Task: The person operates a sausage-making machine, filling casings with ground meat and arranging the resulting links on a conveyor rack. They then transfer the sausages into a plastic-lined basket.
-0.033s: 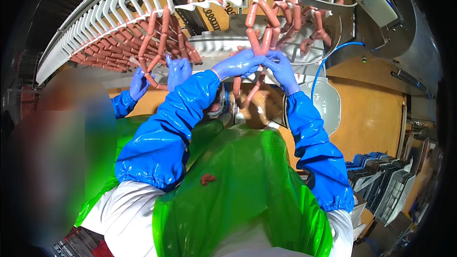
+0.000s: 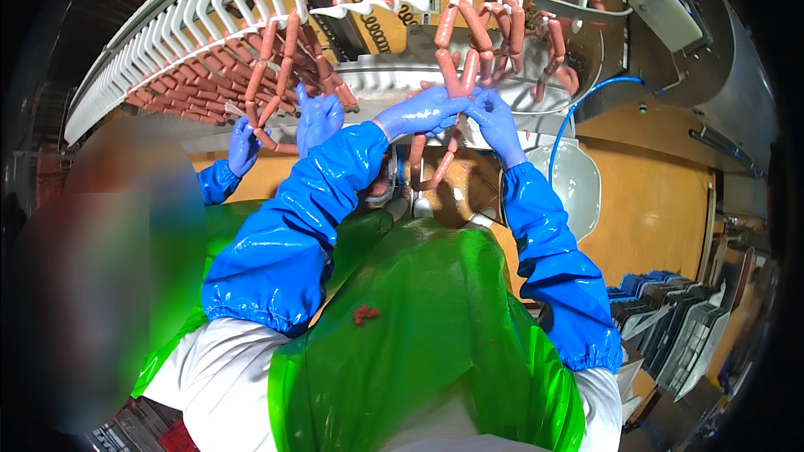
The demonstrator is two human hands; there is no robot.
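A string of linked pink sausages (image 2: 447, 25) hangs from a white hook in front of me. Its links run down into my two blue-gloved hands, which meet there. My left hand (image 2: 421, 112) is closed round the links, fingers mostly hidden. Against it, my right hand (image 2: 497, 124) pinches the same string with thumb and fingers. Below the hands dangles a loop of lower links (image 2: 417, 151). To the left, a co-worker's two blue-gloved hands (image 2: 318, 121) are at another sausage string (image 2: 255, 82); one of them touches its lower links.
A curved rail of white hooks (image 2: 222, 12) carries many sausage strings at the left. More strings (image 2: 554, 46) hang at the right, near a steel machine (image 2: 712, 42) and a blue hose (image 2: 578, 109). A white basin (image 2: 578, 188) and stacked crates (image 2: 670, 326) stand at the right.
The strings hanging at the right have swung slightly, and the loop below my hands has shifted. One co-worker's hand has lifted a little with a finger raised. My hands stay nearly in place.
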